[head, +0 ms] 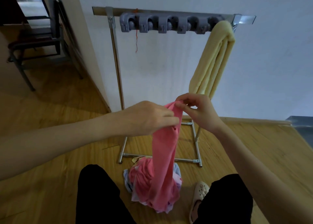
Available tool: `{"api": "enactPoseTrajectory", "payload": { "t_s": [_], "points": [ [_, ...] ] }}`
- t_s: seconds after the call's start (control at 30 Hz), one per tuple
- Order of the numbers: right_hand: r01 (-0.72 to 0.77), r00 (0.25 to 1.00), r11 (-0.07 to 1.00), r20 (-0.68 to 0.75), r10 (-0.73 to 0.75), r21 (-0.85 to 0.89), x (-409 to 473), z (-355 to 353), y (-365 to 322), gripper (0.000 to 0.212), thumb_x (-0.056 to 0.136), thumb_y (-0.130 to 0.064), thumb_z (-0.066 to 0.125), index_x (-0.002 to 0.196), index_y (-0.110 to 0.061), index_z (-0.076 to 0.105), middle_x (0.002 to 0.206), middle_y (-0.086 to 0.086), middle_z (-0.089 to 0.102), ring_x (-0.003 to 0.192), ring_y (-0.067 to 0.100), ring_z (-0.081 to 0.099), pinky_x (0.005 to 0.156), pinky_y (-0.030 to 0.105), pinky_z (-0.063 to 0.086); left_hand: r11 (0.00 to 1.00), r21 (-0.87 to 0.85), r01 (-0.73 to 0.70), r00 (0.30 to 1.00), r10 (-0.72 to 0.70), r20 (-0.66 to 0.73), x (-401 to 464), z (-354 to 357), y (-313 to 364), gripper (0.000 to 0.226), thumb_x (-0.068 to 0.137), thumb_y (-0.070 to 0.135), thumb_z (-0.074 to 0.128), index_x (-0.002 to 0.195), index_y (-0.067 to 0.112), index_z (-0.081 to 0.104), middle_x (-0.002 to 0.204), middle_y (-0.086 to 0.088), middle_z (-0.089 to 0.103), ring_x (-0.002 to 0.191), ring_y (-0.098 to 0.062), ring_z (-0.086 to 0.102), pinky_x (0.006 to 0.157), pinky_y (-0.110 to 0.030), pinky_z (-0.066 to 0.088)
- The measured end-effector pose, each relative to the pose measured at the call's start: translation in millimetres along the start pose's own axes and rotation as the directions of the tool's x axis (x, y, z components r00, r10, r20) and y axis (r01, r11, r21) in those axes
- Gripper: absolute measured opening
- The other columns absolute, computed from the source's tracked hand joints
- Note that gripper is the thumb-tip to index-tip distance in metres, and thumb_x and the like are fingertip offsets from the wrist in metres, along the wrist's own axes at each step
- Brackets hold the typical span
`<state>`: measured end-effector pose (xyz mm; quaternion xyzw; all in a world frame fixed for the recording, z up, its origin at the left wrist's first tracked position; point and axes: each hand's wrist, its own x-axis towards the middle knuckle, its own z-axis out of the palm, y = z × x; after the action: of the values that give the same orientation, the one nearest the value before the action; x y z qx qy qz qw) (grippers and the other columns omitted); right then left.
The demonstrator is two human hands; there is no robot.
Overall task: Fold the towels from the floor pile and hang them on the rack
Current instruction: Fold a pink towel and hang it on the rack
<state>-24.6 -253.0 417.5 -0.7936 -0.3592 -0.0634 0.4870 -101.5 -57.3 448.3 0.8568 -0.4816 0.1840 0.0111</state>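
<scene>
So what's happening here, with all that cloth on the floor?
A person is sorting laundry. The left hand and right hand pinch the top edge of a long pink towel, lifting it from a heap of pink and pale blue towels on the wooden floor. One folded cream towel already hangs on the metal rack.

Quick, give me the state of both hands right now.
Left hand: closed, gripping the pink towel near its top edge.
Right hand: closed, pinching the same towel's top edge.
</scene>
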Motion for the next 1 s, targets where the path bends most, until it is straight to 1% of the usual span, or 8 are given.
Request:
{"api": "enactPoseTrajectory", "payload": {
  "t_s": [0.07, 0.2, 0.3, 0.47, 0.6, 0.77, 0.87, 1.0],
  "points": [
    [-0.027, 1.0, 1.0, -0.011, 0.027, 0.005, 1, -3, -8, 0.008, 0.087, -0.013, 0.067, 0.092, -0.009, 0.073, 0.086, -0.002, 0.072, 0.082, 0.013, 0.066, 0.071, 0.023, 0.051, 0.992, -0.034, 0.118, 0.989, -0.12, -0.081, 1, -4, -6, 0.012, 0.093, 0.017, 0.051, 0.098, 0.015, 0.061, 0.083, 0.0, 0.066, 0.066, -0.017, 0.062, 0.053, -0.025, 0.048],
    [-0.078, 0.997, 0.993, -0.008, 0.079, 0.086, 3, -6, -23, 0.007, 0.084, -0.014, 0.071, 0.089, -0.011, 0.074, 0.08, -0.003, 0.072, 0.075, 0.015, 0.066, 0.066, 0.021, 0.051, 0.935, -0.168, 0.312, 0.936, -0.333, -0.112, 1, -3, -9, 0.032, 0.095, 0.032, 0.043, 0.1, 0.014, 0.068, 0.088, 0.001, 0.068, 0.075, -0.013, 0.064, 0.065, -0.029, 0.054],
    [-0.108, 0.994, 0.976, 0.009, 0.108, 0.191, 2, -5, -28, 0.009, 0.082, -0.011, 0.072, 0.09, -0.008, 0.074, 0.068, -0.002, 0.069, 0.063, 0.007, 0.063, 0.059, 0.018, 0.05, 0.906, -0.215, 0.365, 0.901, -0.402, -0.163, 1, 1, -7, 0.033, 0.093, 0.034, 0.046, 0.1, 0.012, 0.07, 0.09, 0.002, 0.07, 0.079, -0.01, 0.064, 0.07, -0.026, 0.053],
    [-0.114, 0.992, 0.96, 0.085, 0.095, 0.255, 1, -5, -28, 0.017, 0.084, -0.008, 0.068, 0.1, -0.001, 0.072, 0.081, 0.012, 0.072, 0.07, 0.011, 0.066, 0.067, 0.02, 0.053, 0.829, -0.294, 0.475, 0.82, -0.539, -0.194, 1, 4, -3, 0.022, 0.089, 0.032, 0.063, 0.097, 0.013, 0.071, 0.085, 0.002, 0.071, 0.076, -0.009, 0.065, 0.069, -0.022, 0.053],
    [-0.104, 0.988, 0.952, 0.138, 0.066, 0.289, -2, -5, -28, 0.02, 0.087, -0.004, 0.063, 0.106, 0.001, 0.069, 0.084, 0.004, 0.071, 0.074, 0.004, 0.065, 0.069, 0.016, 0.05, 0.786, -0.346, 0.513, 0.776, -0.596, -0.204, 3, 5, -2, 0.016, 0.086, 0.029, 0.069, 0.094, 0.015, 0.071, 0.08, 0.006, 0.07, 0.072, -0.004, 0.064, 0.066, -0.015, 0.051],
    [-0.111, 0.99, 0.942, 0.121, 0.076, 0.318, -5, -6, -25, 0.022, 0.088, -0.003, 0.062, 0.109, -0.007, 0.068, 0.098, 0.006, 0.072, 0.09, 0.011, 0.067, 0.073, 0.017, 0.049, 0.746, -0.392, 0.539, 0.729, -0.646, -0.227, 7, 5, -1, 0.015, 0.085, 0.027, 0.07, 0.093, 0.014, 0.071, 0.079, 0.007, 0.069, 0.073, -0.003, 0.063, 0.067, -0.012, 0.05],
    [-0.09, 0.994, 0.923, 0.096, 0.058, 0.374, -9, -7, -23, 0.027, 0.083, 0.001, 0.065, 0.109, -0.008, 0.068, 0.101, 0.008, 0.071, 0.094, 0.022, 0.067, 0.08, 0.028, 0.055, 0.715, -0.436, 0.547, 0.685, -0.681, -0.257, 13, 6, -1, 0.013, 0.084, 0.025, 0.072, 0.091, 0.014, 0.071, 0.079, 0.006, 0.07, 0.073, -0.003, 0.064, 0.068, -0.013, 0.051],
    [-0.02, 0.999, 0.97, -0.034, 0.029, 0.242, -7, -5, -20, 0.028, 0.082, 0.001, 0.069, 0.109, -0.003, 0.068, 0.102, 0.009, 0.071, 0.092, 0.03, 0.065, 0.077, 0.037, 0.054, 0.701, -0.46, 0.544, 0.662, -0.696, -0.279, 25, 3, -1, 0.015, 0.083, 0.026, 0.073, 0.091, 0.014, 0.072, 0.08, 0.004, 0.07, 0.074, -0.003, 0.065, 0.071, -0.015, 0.053]
  ]
}}
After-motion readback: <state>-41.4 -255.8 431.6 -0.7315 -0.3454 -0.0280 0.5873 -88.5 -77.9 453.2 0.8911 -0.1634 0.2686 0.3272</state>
